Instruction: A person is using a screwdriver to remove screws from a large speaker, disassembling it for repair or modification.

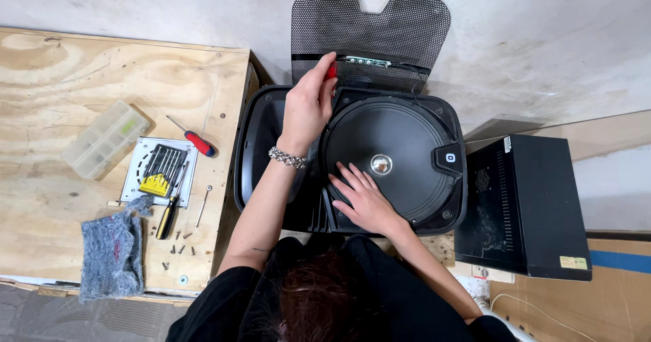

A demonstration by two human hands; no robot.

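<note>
At the far left a grey cloth (112, 254) hangs over the near edge of the plywood bench (61, 71). Just beyond it lie a clear plastic parts box (105, 138), a white metal plate (139, 169) with a set of small screwdrivers (163, 169) on it, a yellow-handled screwdriver (167, 214), a red-handled screwdriver (193, 138), a long bolt (203, 206) and a scatter of loose screws (180, 244). The screws sit near the bench's front edge with nothing to contain them; a sweep of the cloth or an elbow could likely send them to the floor.

Next comes the opened speaker cabinet (352, 159), lying face up on the floor between bench and black box. The person's left hand (308, 105) is raised over its far rim, fingers pinched shut around a small red-handled tool (331, 69), whose tip is hidden. It works close to the green circuit strip (366, 61) on the detached mesh grille (369, 33); a slip there could probably scratch the board or tug a wire.

The right hand (363, 199) lies flat and open on the black speaker cone (386, 159), holding nothing. Leaning weight there risks creasing the cone.

At the right stands a black metal box (522, 206), with a white cable (542, 308) trailing near the person's arm, which could snag.
</note>
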